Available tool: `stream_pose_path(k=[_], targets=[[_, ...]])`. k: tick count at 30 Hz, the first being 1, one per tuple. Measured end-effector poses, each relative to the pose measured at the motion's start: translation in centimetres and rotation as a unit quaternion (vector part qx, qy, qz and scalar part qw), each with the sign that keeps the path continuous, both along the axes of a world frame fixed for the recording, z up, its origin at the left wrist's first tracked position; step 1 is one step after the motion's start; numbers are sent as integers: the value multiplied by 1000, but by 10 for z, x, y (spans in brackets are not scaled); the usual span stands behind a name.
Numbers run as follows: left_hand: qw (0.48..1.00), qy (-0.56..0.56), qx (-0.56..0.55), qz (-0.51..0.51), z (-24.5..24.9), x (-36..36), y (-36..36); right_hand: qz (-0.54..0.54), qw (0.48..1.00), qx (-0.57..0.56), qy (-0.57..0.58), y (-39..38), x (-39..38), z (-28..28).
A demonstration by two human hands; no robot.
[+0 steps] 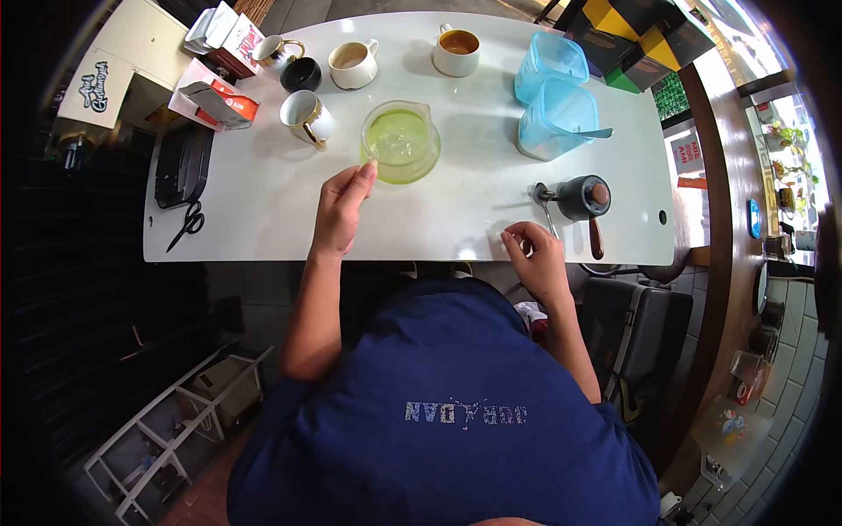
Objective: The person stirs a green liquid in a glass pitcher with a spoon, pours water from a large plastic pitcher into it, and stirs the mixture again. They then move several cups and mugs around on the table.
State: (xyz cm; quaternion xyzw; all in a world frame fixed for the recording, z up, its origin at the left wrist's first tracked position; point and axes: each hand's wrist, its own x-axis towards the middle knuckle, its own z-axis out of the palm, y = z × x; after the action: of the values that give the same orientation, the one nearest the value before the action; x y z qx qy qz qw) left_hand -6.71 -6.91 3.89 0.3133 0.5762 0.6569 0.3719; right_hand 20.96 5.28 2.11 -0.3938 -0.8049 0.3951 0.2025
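White table (263, 219), top view. Centre: glass pitcher (401, 140) w/ green liquid. Far edge, L to R: boxes (235, 39), small cup (276, 50), black cup (301, 74), white mug (353, 64), mug w/ brown drink (457, 53), blue tubs (559, 118). L of pitcher: gold-handled mug (304, 117), red box (219, 101). L end: black tray (182, 162), scissors (187, 223). R, nr front edge: dark pot (586, 197) w/ wooden handle, spoon (545, 206) just beside.

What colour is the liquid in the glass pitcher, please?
The liquid is yellow-green, clearest in the head view.
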Motion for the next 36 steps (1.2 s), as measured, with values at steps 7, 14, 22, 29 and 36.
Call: stream_pose_path(k=[7,14,22,29,36], targets=[[999,13,-39,6,-2,-3,0,-4,1000,-11,-9,1,0,-1],[999,6,-53,10,-17,0,2,0,1000,-10,10,1,-3,-1],[997,-49,-53,11,-42,0,3,-1,1000,-13,-5,-1,2,-3],[996,-65,-57,4,-56,3,7,-12,1000,-28,2,-1,5,-5],[996,-65,-63,-5,-66,9,12,-11,999,-31,-13,-2,9,-4]])
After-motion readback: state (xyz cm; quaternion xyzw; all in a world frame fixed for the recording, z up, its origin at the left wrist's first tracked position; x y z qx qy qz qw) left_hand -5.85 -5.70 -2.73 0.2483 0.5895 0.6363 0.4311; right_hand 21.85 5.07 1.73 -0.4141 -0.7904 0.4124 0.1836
